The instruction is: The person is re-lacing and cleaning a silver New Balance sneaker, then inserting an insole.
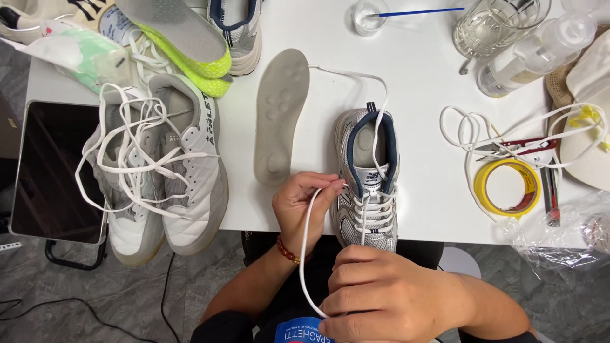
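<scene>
Your left hand (304, 206) pinches a white shoelace (307, 244) between thumb and fingertips just beside the eyelets of a silver-and-navy mesh sneaker (370, 184), while your right hand (387, 295) is curled shut lower down, the same lace looping out from under its fingers toward your lap. The sneaker sits toe toward you at the near edge of the white table (419, 89), heel pointing away. Judging by the rows of lace already crossing the lower eyelets, the lacing looks partly done; the upper eyelets near the tongue appear still bare, and the other end of the lace trails loose out past the heel across the table. The shoe's grey insole (278, 117) lies out, just to the left of it, not yet back inside.

Farther left, a pair of grey-and-white shoes (162, 168) rests under a tangle of loose white laces, next to a dark tablet (54, 168). A neon-yellow-soled shoe (184, 44) lies beyond them. To the right sit a roll of yellow tape (507, 186), another loose lace (470, 127), red-handled scissors (527, 145), a glass jar (492, 25) and a clear spray bottle (540, 51).
</scene>
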